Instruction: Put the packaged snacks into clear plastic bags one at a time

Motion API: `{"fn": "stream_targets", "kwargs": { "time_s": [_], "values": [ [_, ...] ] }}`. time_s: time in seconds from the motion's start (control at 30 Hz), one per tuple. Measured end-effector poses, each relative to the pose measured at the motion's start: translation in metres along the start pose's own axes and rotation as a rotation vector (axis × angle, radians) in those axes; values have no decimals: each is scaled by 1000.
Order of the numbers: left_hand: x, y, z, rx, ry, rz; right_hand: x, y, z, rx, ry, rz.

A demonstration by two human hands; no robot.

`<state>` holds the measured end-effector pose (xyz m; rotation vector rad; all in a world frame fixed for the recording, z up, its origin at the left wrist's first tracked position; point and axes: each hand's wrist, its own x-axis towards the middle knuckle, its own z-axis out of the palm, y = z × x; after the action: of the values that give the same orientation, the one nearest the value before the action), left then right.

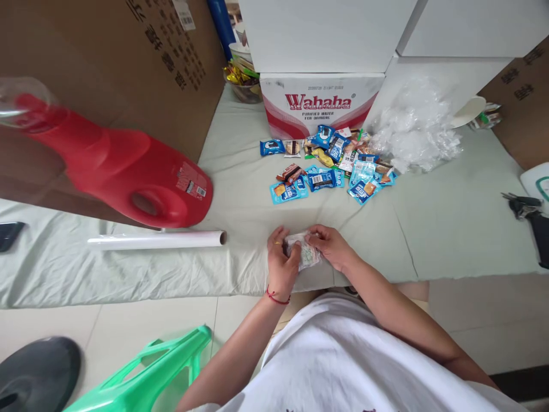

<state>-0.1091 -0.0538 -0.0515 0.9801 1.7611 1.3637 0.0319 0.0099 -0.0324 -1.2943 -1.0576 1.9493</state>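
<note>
Near the front edge of the cloth-covered table, a small clear plastic packet [309, 256] sits between my two hands, with something whitish and greenish inside that I cannot make out. My left hand [283, 254] grips its left side, the thumb across the top. At its upper right, the bent fingers of my right hand [329, 243] pinch the plastic. Beyond the hands lies a loose pile of wrapped snacks, among them a dark blue packet [322, 180] and a light blue packet [363, 189].
A roll of clear film [158, 240] and a red jug [141, 177] lie to the left. Crumpled clear plastic [422, 129] rests right of the snacks, before white boxes [317, 34]. Keys [521, 205] are at far right. A green stool [146, 372] stands on the floor.
</note>
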Motion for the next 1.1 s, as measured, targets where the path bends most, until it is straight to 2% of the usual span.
{"fn": "stream_targets", "kwargs": {
  "time_s": [0.07, 0.23, 0.3, 0.37, 0.47, 0.53, 0.6, 0.67, 0.7, 0.77, 0.87, 0.97, 1.03, 1.1],
  "values": [
    [0, 8, -3, -33, -68, -53, -5, 2, 0, -11, 18, -73],
    [-2, 27, -3, -465, -183, -264, -24, 0, -10, -198, 45, -398],
    [-3, 32, 0, -582, -251, -302, -30, -4, -15, -212, 20, -460],
    [-4, 35, 6, -634, -274, -274, -35, -7, -20, -172, 17, -475],
    [-4, 35, 13, -560, -179, -77, -41, -9, -31, 14, 142, -408],
    [-5, 35, 16, -389, -144, 178, -47, -8, -41, 187, 203, -238],
    [-5, 34, 17, -160, -163, 528, -56, -7, -52, 355, 122, -6],
    [-6, 35, 18, 51, -222, 883, -67, -9, -62, 486, -41, 146],
    [-7, 35, 20, 136, -264, 1028, -72, -10, -66, 528, -94, 155],
    [-9, 36, 28, 240, -340, 1222, -83, -12, -71, 550, -104, 84],
    [-14, 39, 45, 270, -451, 1317, -95, -12, -75, 516, -2, -1],
    [-18, 42, 62, 262, -593, 1289, -103, -8, -86, 517, 109, -1],
    [-20, 41, 65, 274, -645, 1237, -104, -9, -106, 512, 220, -48],
    [-19, 33, 57, 311, -612, 1173, -104, -17, -144, 488, 395, -162]
  ]
}}
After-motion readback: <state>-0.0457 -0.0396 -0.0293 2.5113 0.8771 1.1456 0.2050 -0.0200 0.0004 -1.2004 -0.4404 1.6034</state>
